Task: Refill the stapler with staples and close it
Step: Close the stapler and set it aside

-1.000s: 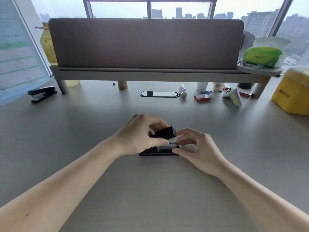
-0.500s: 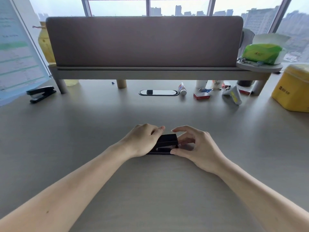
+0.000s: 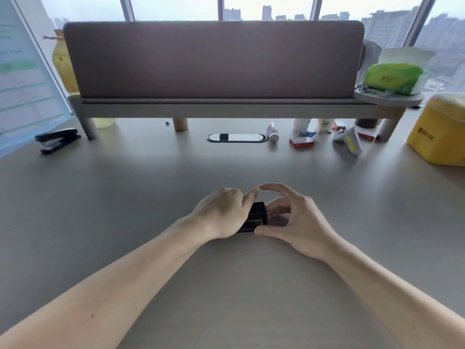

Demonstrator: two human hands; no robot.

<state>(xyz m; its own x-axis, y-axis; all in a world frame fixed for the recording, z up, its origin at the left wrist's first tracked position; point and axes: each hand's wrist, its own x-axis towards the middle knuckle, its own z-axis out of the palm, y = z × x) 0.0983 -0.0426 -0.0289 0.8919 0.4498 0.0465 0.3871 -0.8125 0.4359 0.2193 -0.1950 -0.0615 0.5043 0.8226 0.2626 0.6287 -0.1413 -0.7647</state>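
**Stapler pinned between both hands, lying crosswise**

The left hand [image 3: 221,212] clamps over the small black plastic stapler [image 3: 255,216], pressing it onto the pale grey laminate desk [image 3: 151,197]. Its long axis seems to run from nine to three o'clock. At three, the right hand [image 3: 294,220] hangs unclenched, thumb touching the base; the left sits nearer.

Soft window backlight, wide-angle edge distortion

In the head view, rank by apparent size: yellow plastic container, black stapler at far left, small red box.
1. Yellow plastic container
2. Black stapler at far left
3. Small red box
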